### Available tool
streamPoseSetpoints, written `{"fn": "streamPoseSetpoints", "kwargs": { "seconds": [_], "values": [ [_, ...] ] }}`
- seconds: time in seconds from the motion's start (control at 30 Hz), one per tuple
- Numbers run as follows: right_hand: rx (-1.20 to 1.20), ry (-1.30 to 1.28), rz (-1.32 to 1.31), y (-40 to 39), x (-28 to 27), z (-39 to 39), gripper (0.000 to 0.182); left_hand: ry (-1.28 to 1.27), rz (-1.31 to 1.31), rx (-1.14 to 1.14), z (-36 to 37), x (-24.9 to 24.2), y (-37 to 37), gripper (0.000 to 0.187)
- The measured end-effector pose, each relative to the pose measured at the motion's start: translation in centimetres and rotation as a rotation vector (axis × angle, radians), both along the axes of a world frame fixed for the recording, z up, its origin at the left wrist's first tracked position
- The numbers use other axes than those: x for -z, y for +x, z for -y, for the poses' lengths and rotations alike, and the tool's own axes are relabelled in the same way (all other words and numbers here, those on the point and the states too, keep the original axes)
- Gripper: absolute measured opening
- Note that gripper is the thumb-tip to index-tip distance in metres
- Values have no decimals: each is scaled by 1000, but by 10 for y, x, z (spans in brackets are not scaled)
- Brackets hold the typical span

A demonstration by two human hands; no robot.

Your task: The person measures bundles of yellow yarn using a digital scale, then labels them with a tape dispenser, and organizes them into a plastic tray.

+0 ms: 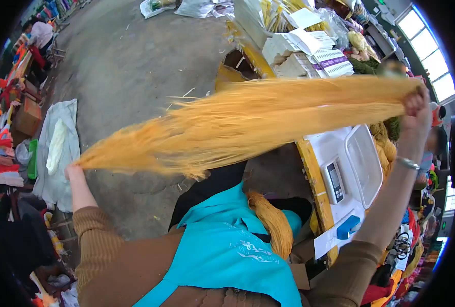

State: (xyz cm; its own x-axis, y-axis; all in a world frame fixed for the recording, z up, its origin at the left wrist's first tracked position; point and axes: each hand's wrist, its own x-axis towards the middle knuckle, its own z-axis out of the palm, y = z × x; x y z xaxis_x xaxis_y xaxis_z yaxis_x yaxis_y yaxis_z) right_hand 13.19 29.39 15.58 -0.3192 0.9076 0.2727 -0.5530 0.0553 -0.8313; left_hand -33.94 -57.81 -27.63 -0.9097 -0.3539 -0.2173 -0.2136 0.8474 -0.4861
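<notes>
A long hank of golden-yellow yarn is stretched across the view between my two hands. My left hand is closed on its narrow, gathered end at the left. At the upper right my right hand grips the other end, with a bracelet on that wrist. Loose strands stick out along the hank's upper and lower edges, and its middle is slightly blurred. A second hank of orange-brown yarn lies across my lap, over the turquoise apron.
To the right a yellow-edged table holds a digital scale, a clear plastic tray and a blue object. Stacked white boxes stand beyond. A pale yarn bundle lies on a grey sheet at left. Another person is far left.
</notes>
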Motion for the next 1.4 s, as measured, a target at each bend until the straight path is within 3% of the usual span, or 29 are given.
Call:
{"fn": "streamPoseSetpoints", "kwargs": {
  "seconds": [0.03, 0.07, 0.1, 0.13, 0.17, 0.2, 0.23, 0.3, 0.37, 0.4, 0.43, 0.47, 0.63, 0.7, 0.73, 0.83, 0.93, 1.03, 1.17, 1.23, 1.27, 1.3, 1.33, 1.37, 1.4],
  "values": [
    [-144, 52, 39, 23, -20, -30, 14, 11, 12, -54, 5, -8, 23, 27],
    [-285, 102, 83, 39, -38, -45, 14, 97, -112, -96, 68, 52, 3, 27],
    [-259, 117, 168, 38, -57, -45, 15, 188, -241, -128, 86, 68, 3, 28],
    [-224, 132, 254, 39, -78, -44, 16, 652, -560, -390, 90, 72, 5, 18],
    [-387, 180, 320, 40, -96, -52, 21, 1123, -860, -661, 85, 69, 9, 16],
    [-420, 208, 339, 32, -107, -40, 22, 1599, -1140, -948, 75, 68, 13, 23],
    [-452, 237, 357, 23, -118, -26, 23, 1615, -1113, -940, 65, 74, 12, 23],
    [-384, 270, 388, 7, -132, -1, 24, 1947, -990, -926, 46, 84, 10, 14],
    [-143, 287, 426, -4, -140, 12, 27, 2032, -838, -965, 27, 89, 15, 17],
    [-619, 345, 451, 17, -157, -48, 26, 2096, -711, -1012, 15, 88, 18, 21],
    [-307, 330, 461, 7, -155, -4, 21, 2108, -689, -1004, 2, 84, 22, 21],
    [3, 310, 462, -15, -151, 50, 31, 2081, -687, -1012, -12, 74, 31, 24],
    [179, 337, 349, 1, -192, 43, 30, 2085, -636, -1043, -42, 65, 33, 30],
    [409, 418, 312, 11, -208, 31, 25, 2094, -638, -1043, -65, 46, 37, 30],
    [332, 483, 333, 17, -210, 30, 22, 2097, -654, -1052, -75, 41, 35, 30],
    [452, 521, 323, 34, -246, 0, 26, 2189, -502, -969, -99, 31, 28, 29],
    [472, 546, 229, 31, -260, 18, 25, 2337, -291, -971, -121, 33, 23, 28],
    [490, 608, 231, 42, -273, 24, 25, 2326, -224, -1031, -149, 33, 23, 28],
    [516, 676, 271, 55, -248, 33, 22, 2334, -134, -1026, -180, 40, 25, 29],
    [582, 1034, 592, 77, -214, 29, 20, 2333, -67, -1011, -192, 43, 26, 29],
    [640, 1394, 944, 101, -194, 19, 19, 2330, -57, -1008, -198, 43, 27, 29],
    [222, 1331, 803, 120, -181, -4, 16, 2338, -25, -1023, -205, 42, 29, 30],
    [21, 764, 574, 123, -164, -15, 17, 2347, 6, -1037, -210, 42, 30, 30],
    [258, 514, 601, 136, -124, -58, 23, 2348, 14, -1035, -216, 42, 30, 30],
    [300, 489, 836, 140, -90, -49, 21, 2333, 20, -1025, -221, 42, 31, 30]
  ]
}}
